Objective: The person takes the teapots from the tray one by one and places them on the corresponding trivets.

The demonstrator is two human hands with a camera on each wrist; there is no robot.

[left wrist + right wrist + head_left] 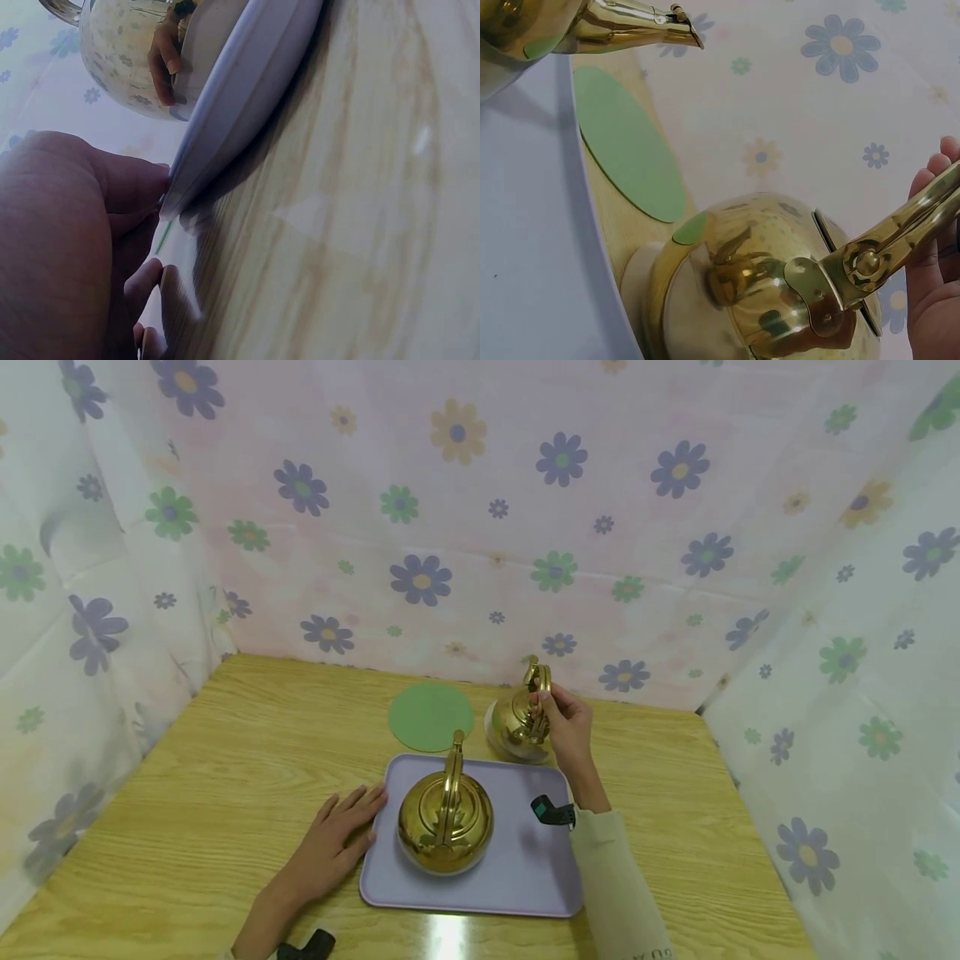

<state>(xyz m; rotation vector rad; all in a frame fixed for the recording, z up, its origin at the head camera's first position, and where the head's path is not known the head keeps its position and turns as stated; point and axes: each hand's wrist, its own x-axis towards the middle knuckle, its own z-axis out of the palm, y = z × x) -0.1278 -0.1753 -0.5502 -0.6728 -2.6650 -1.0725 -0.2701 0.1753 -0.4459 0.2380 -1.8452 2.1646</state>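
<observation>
A gold kettle (416, 814) stands upright on the left half of a lilac tray (525, 881), its spout toward the back. Behind the tray's right part is a second gold kettle (513, 722), over a white round mat (634, 281). My right hand (573, 735) grips this rear kettle by its raised handle (907, 232). On the table left of the tray lies my left hand (326, 847), fingers stretched out and fingertips at the tray's left rim. The left wrist view shows its thumb side against that rim (202, 124).
A green round mat (431, 717) lies behind the tray, left of the rear kettle. The wooden table (225, 793) has flowered cloth (480, 527) hanging at its back and both sides. Each wrist carries a small black camera (553, 812).
</observation>
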